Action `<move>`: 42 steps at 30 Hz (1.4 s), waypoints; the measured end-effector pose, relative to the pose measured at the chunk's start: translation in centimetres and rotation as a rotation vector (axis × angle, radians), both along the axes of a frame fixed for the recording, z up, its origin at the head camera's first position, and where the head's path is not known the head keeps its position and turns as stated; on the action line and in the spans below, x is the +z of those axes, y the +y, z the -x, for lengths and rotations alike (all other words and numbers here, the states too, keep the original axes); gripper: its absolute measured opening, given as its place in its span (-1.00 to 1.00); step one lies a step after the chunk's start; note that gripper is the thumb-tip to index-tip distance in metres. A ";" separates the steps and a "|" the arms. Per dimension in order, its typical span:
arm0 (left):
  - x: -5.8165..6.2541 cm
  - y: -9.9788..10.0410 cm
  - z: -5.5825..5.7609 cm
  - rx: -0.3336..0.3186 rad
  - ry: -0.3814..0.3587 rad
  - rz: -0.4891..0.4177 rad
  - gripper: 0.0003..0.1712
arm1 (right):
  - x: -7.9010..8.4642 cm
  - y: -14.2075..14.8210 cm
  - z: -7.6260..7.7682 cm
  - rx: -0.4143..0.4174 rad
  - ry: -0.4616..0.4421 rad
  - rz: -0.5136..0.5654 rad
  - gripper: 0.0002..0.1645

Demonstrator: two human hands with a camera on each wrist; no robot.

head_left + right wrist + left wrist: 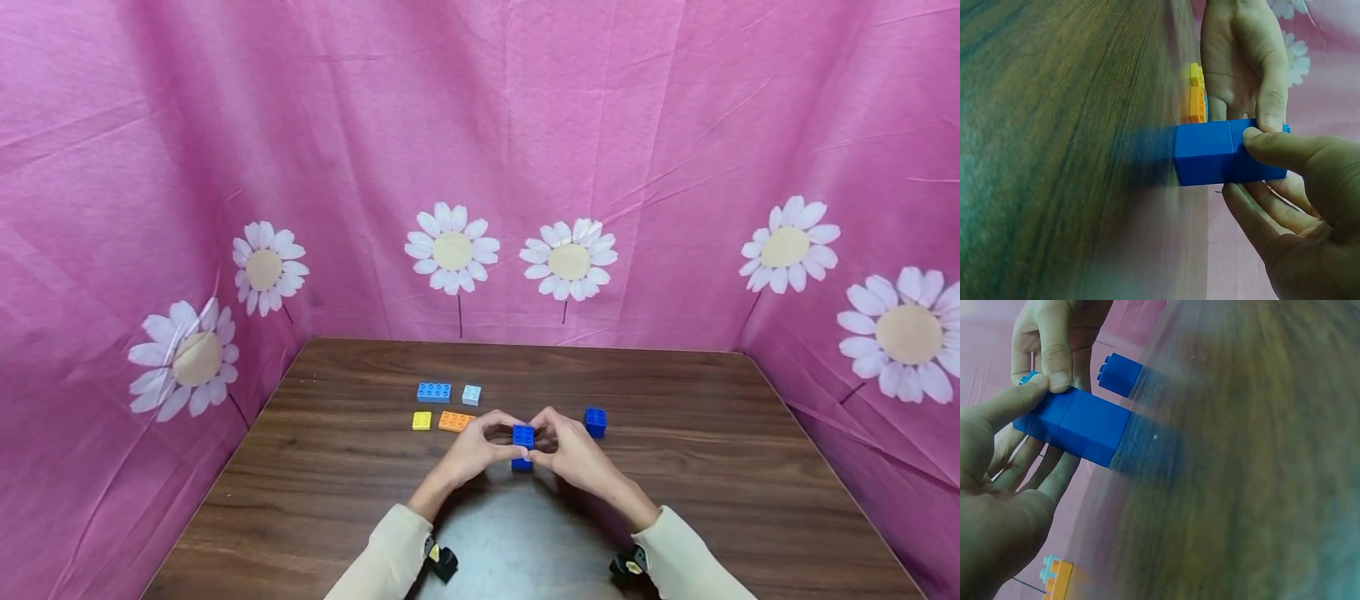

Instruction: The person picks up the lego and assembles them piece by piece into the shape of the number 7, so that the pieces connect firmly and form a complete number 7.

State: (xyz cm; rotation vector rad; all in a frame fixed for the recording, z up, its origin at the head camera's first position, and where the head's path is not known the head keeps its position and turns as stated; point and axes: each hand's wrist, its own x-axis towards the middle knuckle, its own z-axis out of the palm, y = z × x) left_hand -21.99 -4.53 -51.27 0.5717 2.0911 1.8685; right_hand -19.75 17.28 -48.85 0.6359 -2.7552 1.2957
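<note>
Two dark blue building bricks stand stacked on the wooden table, one directly above the other. Both hands hold the upper brick [523, 435] between thumbs and fingers, the left hand [476, 446] from the left and the right hand [576, 452] from the right. Below them, the lower brick [521, 465] shows its front under the thumbs. In the left wrist view the lower brick [1094, 428] meets the tabletop, and only a thin seam parts it from the upper one. From the right wrist, the upper brick [1257, 153] is partly covered by the right thumb [1282, 147].
Another dark blue brick [596, 423] stands right of the hands. Beyond the left hand lie an orange brick [453, 422], a small yellow brick [422, 421], a long mid-blue brick [434, 392] and a small light blue brick [471, 395]. A pink flowered curtain [510, 167] surrounds the table [337, 467].
</note>
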 end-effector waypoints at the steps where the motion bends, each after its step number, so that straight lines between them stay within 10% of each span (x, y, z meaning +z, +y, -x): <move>1: -0.1 0.0 0.1 -0.003 -0.001 0.001 -0.63 | 0.0 0.0 0.0 0.003 0.000 0.001 -0.64; 23: -0.2 0.0 0.3 -0.008 -0.021 0.034 -0.65 | 1.8 6.6 0.9 -0.050 0.124 0.148 -0.63; 42: 0.0 0.0 0.4 -0.027 -0.044 0.035 -0.64 | -0.1 11.2 2.1 -0.111 0.136 0.145 -0.52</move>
